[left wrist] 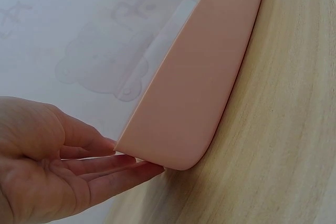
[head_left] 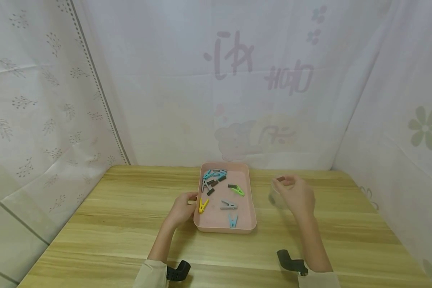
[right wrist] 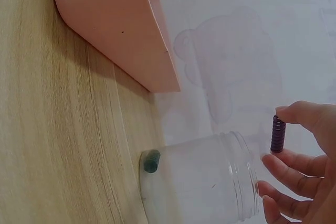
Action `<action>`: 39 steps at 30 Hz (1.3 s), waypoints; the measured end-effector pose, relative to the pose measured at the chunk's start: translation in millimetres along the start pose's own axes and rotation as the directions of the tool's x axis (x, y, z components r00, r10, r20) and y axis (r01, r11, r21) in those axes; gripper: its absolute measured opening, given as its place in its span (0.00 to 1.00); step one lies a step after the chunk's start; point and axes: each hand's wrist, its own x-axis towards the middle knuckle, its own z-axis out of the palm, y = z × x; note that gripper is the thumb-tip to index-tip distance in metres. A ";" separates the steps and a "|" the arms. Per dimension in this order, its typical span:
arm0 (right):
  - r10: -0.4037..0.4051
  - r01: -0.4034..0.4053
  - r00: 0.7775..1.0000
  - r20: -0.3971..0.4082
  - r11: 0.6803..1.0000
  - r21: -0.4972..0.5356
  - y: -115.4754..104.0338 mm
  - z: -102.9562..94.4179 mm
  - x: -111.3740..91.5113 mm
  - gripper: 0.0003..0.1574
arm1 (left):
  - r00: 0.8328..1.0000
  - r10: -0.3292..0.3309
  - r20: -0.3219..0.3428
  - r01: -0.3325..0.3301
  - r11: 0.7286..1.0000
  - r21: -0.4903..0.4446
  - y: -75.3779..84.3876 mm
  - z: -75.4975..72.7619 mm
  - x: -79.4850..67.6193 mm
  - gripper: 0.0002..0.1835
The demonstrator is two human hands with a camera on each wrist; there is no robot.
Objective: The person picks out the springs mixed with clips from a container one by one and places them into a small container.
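My right hand [head_left: 296, 196] pinches a small dark, ribbed spring [right wrist: 278, 134] between thumb and index finger, just above the mouth of a clear jar [right wrist: 194, 182]. The jar stands upright with a dark green cylinder [right wrist: 151, 161] at its bottom. Its other fingers are close to the rim; I cannot tell whether they touch. At the left side of a pink tray [head_left: 225, 230], the fairly straight fingers of my left hand [head_left: 181, 208] touch the outer wall. Inside lie several clothespins, among them yellow [head_left: 203, 206], green [head_left: 239, 191] and light blue [head_left: 233, 221] ones, and several dark springs [head_left: 211, 192].
The wooden table [head_left: 122, 224] reaches back to a white printed cloth [head_left: 165, 100], with more cloth at both sides. Black wrist mounts [head_left: 291, 262] stick out near both sleeves at the front.
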 end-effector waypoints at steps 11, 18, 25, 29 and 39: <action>0.037 -0.037 0.999 -0.030 0.999 -0.014 3.0 -2.6 1.6 0.37 | 1.000 0.003 -0.008 -0.003 1.000 0.005 -1.2 0.5 1.5 0.24; 0.045 -0.045 0.998 -0.044 0.999 -0.006 4.6 -4.3 1.3 0.36 | 1.000 0.006 0.001 -0.006 1.000 -0.004 0.0 0.3 -0.1 0.24; 0.065 -0.065 0.997 -0.032 0.998 -0.006 8.0 -5.5 2.4 0.39 | 1.000 0.003 0.000 -0.003 1.000 0.005 0.6 -0.3 -0.3 0.24; 0.067 -0.067 0.997 -0.038 0.998 -0.003 9.7 -7.0 2.8 0.39 | 1.000 0.006 -0.004 -0.006 1.000 0.008 0.7 -0.3 -0.3 0.24; 0.091 -0.091 0.995 -0.037 0.996 0.006 10.2 -11.2 2.5 0.39 | 1.000 0.002 -0.006 -0.002 1.000 0.024 0.3 0.2 0.0 0.24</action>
